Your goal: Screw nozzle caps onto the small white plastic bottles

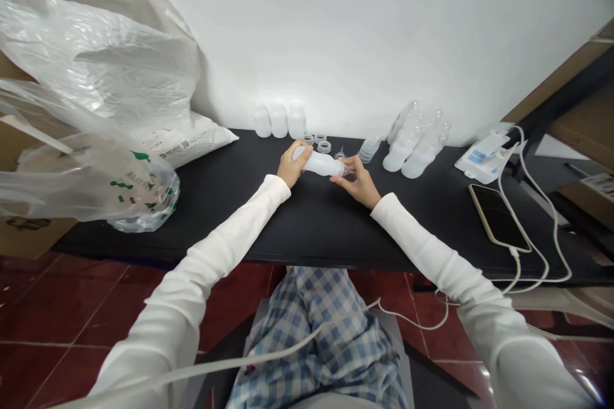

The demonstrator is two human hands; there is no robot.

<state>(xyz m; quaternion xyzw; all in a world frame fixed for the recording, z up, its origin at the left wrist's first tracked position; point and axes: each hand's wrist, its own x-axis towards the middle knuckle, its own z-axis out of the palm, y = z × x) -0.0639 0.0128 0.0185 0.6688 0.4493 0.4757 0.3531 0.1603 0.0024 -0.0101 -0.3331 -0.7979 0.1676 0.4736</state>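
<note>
Head view — what do the hands hold?
— A white bottle, lying sideways just above the black table, near its far edge. The left hand has its fingers wrapped around the base; the right hand pinches a clear cap at the neck.
— And around it?
— Loose rings just beyond, finished bottles far right, a phone right, a plastic bag left.

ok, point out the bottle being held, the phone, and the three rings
bottle (320, 163), head view, middle of its body
phone (497, 216), head view, centre of dark screen
rings (320, 139), head view, the middle ring
</note>
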